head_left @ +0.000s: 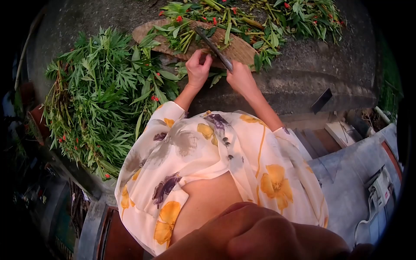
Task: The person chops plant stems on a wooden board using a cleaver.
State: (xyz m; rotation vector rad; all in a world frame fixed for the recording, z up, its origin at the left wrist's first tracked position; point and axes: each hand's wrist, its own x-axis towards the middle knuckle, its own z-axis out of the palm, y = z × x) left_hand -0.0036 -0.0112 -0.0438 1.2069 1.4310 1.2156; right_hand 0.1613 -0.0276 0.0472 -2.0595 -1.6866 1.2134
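My right hand [242, 79] is wrapped round the handle of a knife [213, 47], whose dark blade slants up and left over a wooden chopping board [242, 51]. Beside it, at the board's near edge, my left hand [199, 68] has its fingers curled in a pinch; what is between them, if anything, cannot be made out. A small bunch of leafy stems [184, 38] lies on the board, just left of the blade. Chopped stems and leaves with red flowers [251, 28] are spread along the board's far side.
A big heap of leafy green plants [97, 93] lies to my left. More cut greens [310, 19] are at the far right. The board rests on a rough concrete surface [312, 65]. A dark flat rectangular object [321, 101] is at its near right edge.
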